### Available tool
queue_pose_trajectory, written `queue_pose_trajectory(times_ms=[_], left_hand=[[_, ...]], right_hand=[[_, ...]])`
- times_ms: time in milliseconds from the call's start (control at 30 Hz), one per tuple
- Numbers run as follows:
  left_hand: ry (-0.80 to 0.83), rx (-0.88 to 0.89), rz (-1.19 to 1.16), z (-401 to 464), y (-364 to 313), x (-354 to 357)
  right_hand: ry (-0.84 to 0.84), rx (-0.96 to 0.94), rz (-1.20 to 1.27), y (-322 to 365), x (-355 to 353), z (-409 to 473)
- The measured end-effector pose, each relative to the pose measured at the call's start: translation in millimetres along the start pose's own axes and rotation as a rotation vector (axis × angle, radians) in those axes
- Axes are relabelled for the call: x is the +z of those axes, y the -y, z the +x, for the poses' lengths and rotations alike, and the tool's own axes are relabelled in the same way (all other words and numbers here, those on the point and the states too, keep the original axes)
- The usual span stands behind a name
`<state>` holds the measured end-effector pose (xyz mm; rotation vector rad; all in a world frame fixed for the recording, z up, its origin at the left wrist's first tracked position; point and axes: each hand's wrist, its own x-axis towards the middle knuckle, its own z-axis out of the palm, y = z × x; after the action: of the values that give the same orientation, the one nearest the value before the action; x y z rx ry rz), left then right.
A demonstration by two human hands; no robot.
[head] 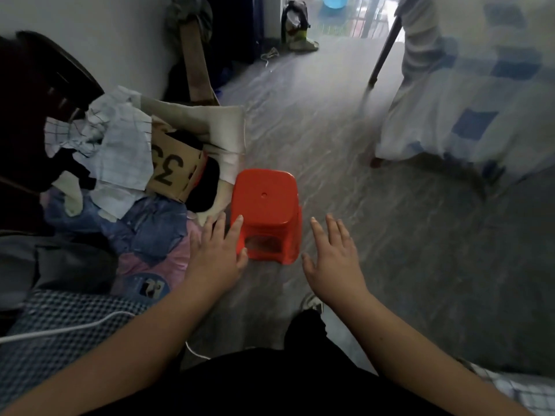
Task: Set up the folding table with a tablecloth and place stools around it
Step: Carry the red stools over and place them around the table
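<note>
A small red plastic stool (264, 202) stands upright on the grey floor in the middle of the view. My left hand (217, 253) is spread open at the stool's near left corner, its fingertips at the seat edge. My right hand (332, 259) hovers open just right of the stool, apart from it, holding nothing. At the right, a table covered with a white and blue patchwork cloth (468, 115) hangs down to near the floor, with a dark table leg (384, 52) showing behind it.
A heap of clothes, a cardboard piece marked 35 (172, 168) and a white bag lie against the wall left of the stool. A white cable (69, 325) crosses checked fabric at the lower left. A blue basin (335, 0) and bags stand far back.
</note>
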<state>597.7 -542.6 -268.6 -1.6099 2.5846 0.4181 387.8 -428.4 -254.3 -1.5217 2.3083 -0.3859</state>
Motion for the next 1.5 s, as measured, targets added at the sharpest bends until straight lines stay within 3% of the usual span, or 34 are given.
queue_pose_trajectory(times_ms=[267, 467, 700, 833, 1233, 1500], left_hand=[[0.064, -0.129, -0.029, 170.7, -1.3, 49.7], [0.178, -0.181, -0.050, 288.8, 33.8, 137.7], [0.255, -0.236, -0.018, 384.1, 101.8, 269.7], [0.360, -0.247, -0.147, 404.4, 118.8, 311.4], [0.292, -0.194, -0.273, 409.5, 120.5, 311.1], [0.322, -0.026, -0.181, 411.0, 53.0, 245.4]], right_hand=[[0.152, -0.045, 0.021, -55.9, 53.9, 195.6], [0.321, 0.011, 0.018, -92.1, 153.7, 315.9], [0.412, 0.063, 0.047, -125.0, 301.4, 382.5], [0.390, 0.156, 0.106, -124.5, 346.5, 392.6], [0.287, 0.307, 0.195, -112.5, 345.6, 398.5], [0.204, 0.442, 0.258, -128.9, 266.1, 361.4]])
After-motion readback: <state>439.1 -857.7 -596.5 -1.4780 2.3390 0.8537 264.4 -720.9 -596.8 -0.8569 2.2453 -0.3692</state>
